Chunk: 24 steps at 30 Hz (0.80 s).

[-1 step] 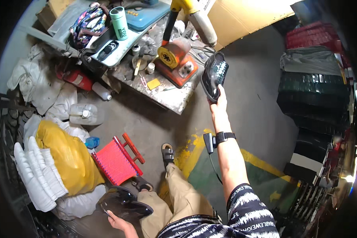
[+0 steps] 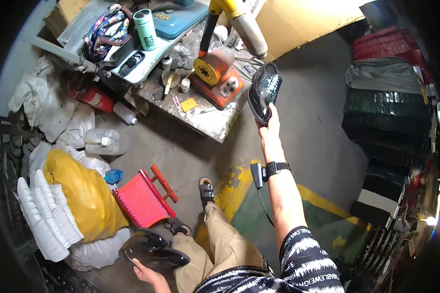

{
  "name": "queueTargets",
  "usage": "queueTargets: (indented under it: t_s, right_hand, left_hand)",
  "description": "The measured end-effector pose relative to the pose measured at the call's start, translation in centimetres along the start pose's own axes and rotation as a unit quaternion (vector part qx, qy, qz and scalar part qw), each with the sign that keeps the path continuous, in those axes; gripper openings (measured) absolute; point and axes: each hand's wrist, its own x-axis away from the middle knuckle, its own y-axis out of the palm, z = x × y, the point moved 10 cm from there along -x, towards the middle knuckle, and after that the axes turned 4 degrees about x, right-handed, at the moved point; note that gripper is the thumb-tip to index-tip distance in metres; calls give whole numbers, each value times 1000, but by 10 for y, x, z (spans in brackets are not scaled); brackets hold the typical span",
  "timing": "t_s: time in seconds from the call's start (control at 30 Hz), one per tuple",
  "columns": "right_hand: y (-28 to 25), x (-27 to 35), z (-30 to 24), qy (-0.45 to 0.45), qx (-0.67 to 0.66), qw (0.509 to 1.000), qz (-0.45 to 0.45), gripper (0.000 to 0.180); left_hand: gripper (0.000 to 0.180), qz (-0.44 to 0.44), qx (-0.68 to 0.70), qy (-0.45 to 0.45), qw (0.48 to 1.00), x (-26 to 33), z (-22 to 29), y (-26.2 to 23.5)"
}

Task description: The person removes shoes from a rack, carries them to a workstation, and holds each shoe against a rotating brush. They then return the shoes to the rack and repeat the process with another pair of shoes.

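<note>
My right arm reaches out ahead, a black device strapped to its wrist. The right hand point(image 2: 270, 124) is closed on the lower end of a glossy black curved shell point(image 2: 264, 90), with bright reflections across its face. Just above the shell's top edge is the grey nozzle of a yellow heat gun point(image 2: 251, 36), fixed over an orange-red base point(image 2: 219, 85). Low at the left, my left hand point(image 2: 149, 274) grips another glossy black shell piece point(image 2: 146, 246) with two rounded lobes, beside my leg. Part of that hand's fingers is hidden behind the piece.
A stained workbench point(image 2: 215, 129) holds a green tumbler point(image 2: 145, 30), a blue case and small tools. A red woven stool point(image 2: 143, 199), yellow sack point(image 2: 83, 195) and clear jug point(image 2: 104, 141) are at the left. Black and red stacked parts point(image 2: 388, 115) line the right side.
</note>
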Motion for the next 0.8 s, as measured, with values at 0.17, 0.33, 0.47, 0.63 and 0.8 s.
queueTargets:
  t_s: [0.17, 0.33, 0.47, 0.63, 0.8]
  right_hand:
    - [23, -28, -6, 10, -23, 1000, -11, 26]
    - [31, -31, 0, 46, -34, 998, -11, 26]
    - [31, -28, -5, 37, -44, 998, -32, 24]
    - [26, -10, -6, 50, -68, 996, -43, 21]
    - [1, 4, -29, -147, 138, 979, -42, 56]
  left_hand:
    - [30, -63, 93, -18, 993, 37, 28, 64]
    - [29, -79, 15, 38, 996, 45, 43, 86]
    - [31, -89, 13, 41, 995, 43, 41, 93]
    - [33, -83, 6, 42, 996, 42, 41, 92]
    - [32, -92, 28, 20, 995, 44, 29, 94]
